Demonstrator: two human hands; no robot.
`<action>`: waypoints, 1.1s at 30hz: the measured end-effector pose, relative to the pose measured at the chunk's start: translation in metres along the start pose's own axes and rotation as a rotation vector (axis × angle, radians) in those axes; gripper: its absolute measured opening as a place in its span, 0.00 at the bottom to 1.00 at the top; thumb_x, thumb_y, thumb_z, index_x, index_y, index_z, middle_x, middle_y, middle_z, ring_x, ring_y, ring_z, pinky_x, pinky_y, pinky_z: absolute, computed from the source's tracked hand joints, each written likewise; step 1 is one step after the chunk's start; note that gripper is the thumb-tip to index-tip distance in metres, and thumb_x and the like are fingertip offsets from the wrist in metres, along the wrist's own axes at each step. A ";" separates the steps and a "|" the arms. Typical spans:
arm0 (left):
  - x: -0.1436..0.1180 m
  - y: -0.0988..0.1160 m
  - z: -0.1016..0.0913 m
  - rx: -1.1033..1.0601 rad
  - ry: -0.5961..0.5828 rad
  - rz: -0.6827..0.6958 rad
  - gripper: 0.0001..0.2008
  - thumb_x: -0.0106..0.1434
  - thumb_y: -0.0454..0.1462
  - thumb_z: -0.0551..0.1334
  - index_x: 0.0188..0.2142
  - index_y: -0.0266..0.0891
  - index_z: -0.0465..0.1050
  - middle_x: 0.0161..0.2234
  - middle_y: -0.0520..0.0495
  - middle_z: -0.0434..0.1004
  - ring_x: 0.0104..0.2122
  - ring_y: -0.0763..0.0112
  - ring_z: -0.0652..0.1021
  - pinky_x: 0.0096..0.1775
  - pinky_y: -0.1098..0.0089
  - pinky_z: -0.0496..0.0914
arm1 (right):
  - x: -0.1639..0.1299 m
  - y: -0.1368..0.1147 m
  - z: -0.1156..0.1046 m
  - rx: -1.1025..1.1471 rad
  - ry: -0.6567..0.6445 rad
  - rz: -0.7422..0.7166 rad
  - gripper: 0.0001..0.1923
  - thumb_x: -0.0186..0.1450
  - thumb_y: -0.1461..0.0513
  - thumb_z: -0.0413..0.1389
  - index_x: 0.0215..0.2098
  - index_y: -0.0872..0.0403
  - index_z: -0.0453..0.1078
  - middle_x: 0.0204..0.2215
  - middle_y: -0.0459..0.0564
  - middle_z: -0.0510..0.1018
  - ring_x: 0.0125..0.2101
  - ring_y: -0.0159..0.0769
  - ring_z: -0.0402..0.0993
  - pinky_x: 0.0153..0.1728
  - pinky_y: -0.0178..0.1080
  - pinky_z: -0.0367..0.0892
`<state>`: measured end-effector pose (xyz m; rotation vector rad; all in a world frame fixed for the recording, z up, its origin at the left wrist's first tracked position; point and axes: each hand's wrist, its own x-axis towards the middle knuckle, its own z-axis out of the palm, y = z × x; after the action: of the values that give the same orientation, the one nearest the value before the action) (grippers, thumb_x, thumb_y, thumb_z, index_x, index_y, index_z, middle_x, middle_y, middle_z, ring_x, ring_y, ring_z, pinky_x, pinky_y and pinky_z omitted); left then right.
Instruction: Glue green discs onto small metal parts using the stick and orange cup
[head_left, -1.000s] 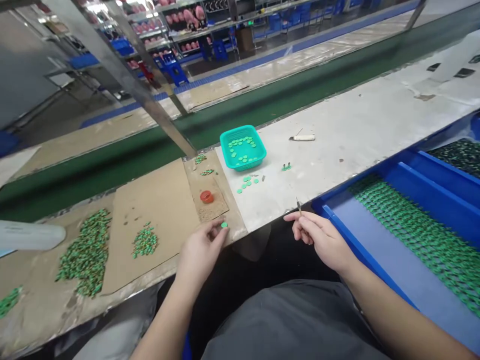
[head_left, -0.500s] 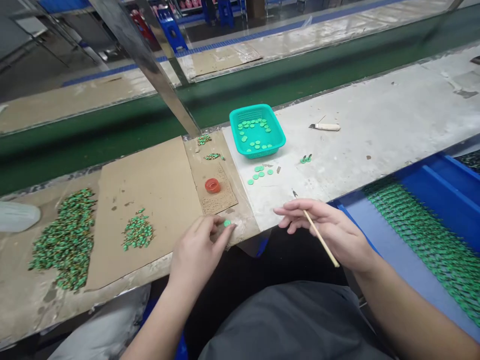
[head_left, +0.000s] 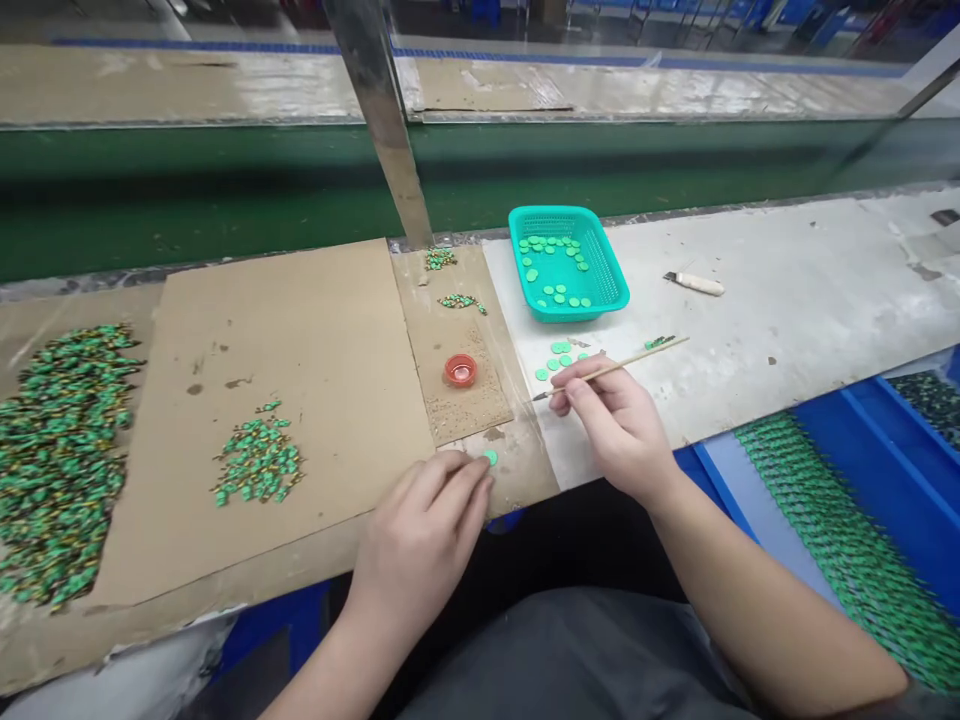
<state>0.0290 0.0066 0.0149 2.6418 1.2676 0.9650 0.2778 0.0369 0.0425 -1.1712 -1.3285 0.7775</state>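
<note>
Clearly light, stiff: left hand [head_left: 424, 535] pins tiny green disc [head_left: 490, 457] by fingertips; right hand [head_left: 611, 420] pinches thin brush [head_left: 611, 369] near red cap [head_left: 460, 370].

Pretty clearly a factory assembly line; a long green conveyor belt [head_left: 225, 190] runs past the scuffed grey workbench [head_left: 787, 290], with heaps of small green painted parts [head_left: 56, 460] on brown cardboard sheets [head_left: 300, 340]; a blue plastic tray [head_left: 862, 430] holds rows more.
</note>
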 end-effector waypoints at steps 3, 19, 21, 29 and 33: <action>-0.003 -0.002 0.001 0.054 0.011 0.080 0.10 0.79 0.31 0.67 0.56 0.35 0.81 0.55 0.42 0.88 0.43 0.62 0.85 0.49 0.61 0.77 | 0.032 -0.001 0.026 -0.084 -0.068 -0.154 0.06 0.80 0.61 0.60 0.43 0.51 0.78 0.37 0.45 0.84 0.34 0.32 0.86 0.38 0.36 0.80; -0.021 -0.011 0.012 0.088 0.033 0.165 0.14 0.77 0.33 0.68 0.59 0.31 0.85 0.61 0.43 0.88 0.38 0.62 0.83 0.38 0.54 0.74 | 0.079 0.016 0.073 -0.359 -0.269 -0.370 0.18 0.80 0.64 0.61 0.30 0.50 0.68 0.27 0.41 0.75 0.27 0.28 0.69 0.31 0.35 0.67; -0.022 -0.010 0.013 0.097 0.022 0.175 0.15 0.77 0.34 0.68 0.60 0.32 0.84 0.62 0.43 0.88 0.38 0.62 0.82 0.38 0.55 0.73 | 0.080 0.016 0.074 -0.371 -0.278 -0.378 0.18 0.80 0.64 0.61 0.30 0.50 0.68 0.27 0.41 0.75 0.27 0.28 0.70 0.32 0.35 0.67; -0.022 -0.011 0.011 0.119 0.014 0.171 0.17 0.76 0.35 0.69 0.61 0.32 0.84 0.61 0.43 0.88 0.38 0.63 0.81 0.38 0.55 0.73 | 0.079 0.017 0.074 -0.421 -0.292 -0.410 0.18 0.80 0.64 0.61 0.30 0.51 0.69 0.28 0.41 0.76 0.28 0.28 0.71 0.32 0.35 0.66; -0.020 -0.011 0.010 0.115 0.003 0.168 0.16 0.75 0.34 0.69 0.60 0.32 0.85 0.59 0.43 0.89 0.39 0.62 0.82 0.36 0.56 0.74 | 0.080 0.019 0.075 -0.432 -0.294 -0.412 0.18 0.81 0.63 0.61 0.30 0.50 0.70 0.28 0.42 0.77 0.28 0.28 0.72 0.32 0.35 0.67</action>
<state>0.0175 0.0019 -0.0070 2.8753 1.1497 0.9432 0.2200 0.1320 0.0396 -1.0783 -1.9767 0.3771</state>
